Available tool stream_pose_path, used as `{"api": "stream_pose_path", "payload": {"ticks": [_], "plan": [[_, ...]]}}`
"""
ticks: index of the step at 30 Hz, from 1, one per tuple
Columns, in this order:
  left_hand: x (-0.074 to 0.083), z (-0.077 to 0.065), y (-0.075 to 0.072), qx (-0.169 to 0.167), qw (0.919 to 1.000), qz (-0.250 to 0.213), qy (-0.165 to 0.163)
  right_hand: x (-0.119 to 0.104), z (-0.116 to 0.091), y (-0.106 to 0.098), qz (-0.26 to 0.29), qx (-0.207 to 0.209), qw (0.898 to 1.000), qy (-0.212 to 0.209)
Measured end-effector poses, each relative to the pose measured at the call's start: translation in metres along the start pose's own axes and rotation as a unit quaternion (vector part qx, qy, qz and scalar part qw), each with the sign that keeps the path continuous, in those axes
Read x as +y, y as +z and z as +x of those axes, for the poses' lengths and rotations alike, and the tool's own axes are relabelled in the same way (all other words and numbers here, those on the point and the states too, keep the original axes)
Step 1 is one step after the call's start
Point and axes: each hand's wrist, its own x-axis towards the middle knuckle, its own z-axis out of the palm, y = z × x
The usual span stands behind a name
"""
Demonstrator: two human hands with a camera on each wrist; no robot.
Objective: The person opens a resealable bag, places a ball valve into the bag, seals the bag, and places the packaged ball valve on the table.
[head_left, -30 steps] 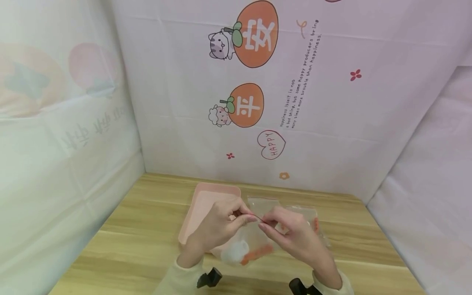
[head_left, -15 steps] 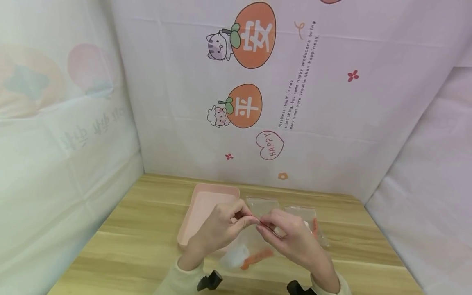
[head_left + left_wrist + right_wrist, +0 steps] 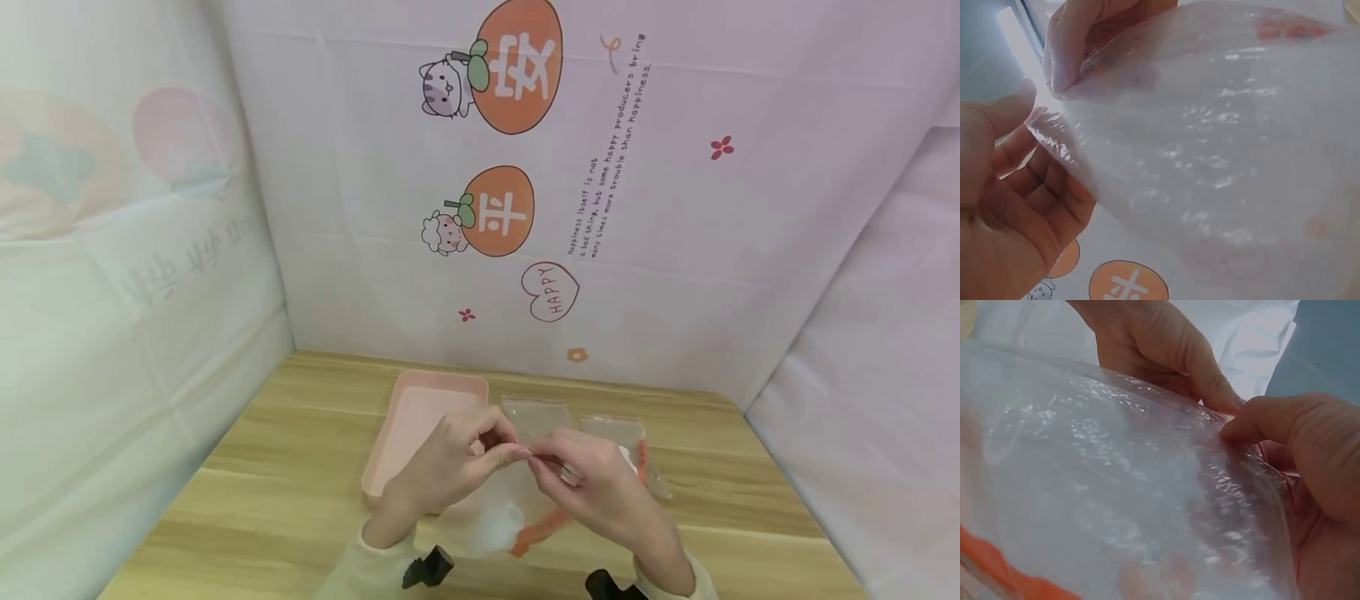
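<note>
In front of me hangs a clear zip-lock bag (image 3: 517, 492), both hands pinching its top edge. Inside its lower end show a white rounded thing (image 3: 498, 527) and an orange strip (image 3: 542, 529), both blurred through the plastic. My left hand (image 3: 453, 462) holds the edge between thumb and curled fingers. Close against it, my right hand (image 3: 596, 479) pinches the same edge, the fingertips of both hands nearly touching. A red seal line (image 3: 1288, 487) runs by the right fingers in the right wrist view. Whether the seal is fully closed cannot be told.
A pink tray (image 3: 420, 412) lies behind the left hand on the wooden table (image 3: 247, 492). Behind the hands lie a second zip-lock bag (image 3: 536, 410) and, further right, another bag (image 3: 615, 429) with white and orange contents. White printed cloth (image 3: 360, 250) walls the table.
The fingertips have drawn together along the bag's edge, narrowing the gap between them. The bag's lower end with the white and orange contents has swung a little to the right.
</note>
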Motion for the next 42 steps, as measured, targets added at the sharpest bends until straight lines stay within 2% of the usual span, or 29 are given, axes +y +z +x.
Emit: {"api": "stream_pose_path", "payload": {"ticks": [3,6,16,22,30,42], "plan": [[-0.0016,-0.0001,-0.0012,-0.046,0.9987,-0.02,0.007,-0.0015,0.0021,-0.0025,0.022,0.004,1.0,-0.005],[-0.0027,-0.0002,-0.001,-0.065,0.9976,-0.023,0.012,-0.0022,0.0021,-0.0045,0.027,0.006,1.0,0.002],[-0.0042,0.0018,0.003,0.022,0.999,-0.009,0.037,0.0044,-0.0057,-0.0066,0.007,0.003,0.999,0.036],[-0.0026,0.0027,0.0031,0.053,0.9978,-0.009,0.038,0.0024,-0.0029,-0.0084,-0.002,0.008,0.999,0.039],[-0.0013,0.0041,0.0034,0.061,0.9971,-0.002,0.046,0.0012,-0.0014,-0.0081,-0.001,0.022,0.999,0.024],[0.0018,0.0058,0.0032,0.044,0.998,-0.007,0.045,0.0022,-0.0005,-0.0101,-0.003,0.026,1.0,0.013]]}}
